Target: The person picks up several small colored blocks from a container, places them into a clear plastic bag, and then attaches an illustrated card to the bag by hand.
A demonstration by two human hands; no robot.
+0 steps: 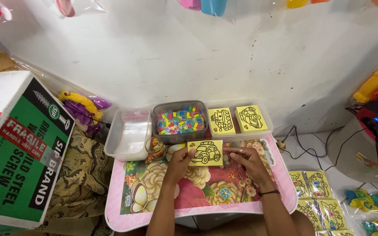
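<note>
Nearest the camera, the person's two forearms rise from the bottom edge, cut off below the elbows, over a small pink table (119, 220) with a flowered top. The left hand (179, 162) pinches the left edge of a yellow card with a car outline (205, 153), thumb on the face and fingers hidden behind it; the right hand (246, 159), a dark band at its wrist, grips the right edge the same way, most of its fingers tucked out of sight. The card is held just above the far part of the table, its lower back hidden by the hands. Beyond it stand three clear tubs in a row: an empty-looking plastic tub (127, 133) on the left, a tub of small coloured pieces (180, 120) in the middle, too small to tell apart, and a tray with two more yellow cards (237, 119). To the right on the floor lie packs of yellow cards (318, 199), partly cut off by the frame. At left a green cardboard box (20, 153) runs out of view.
</note>
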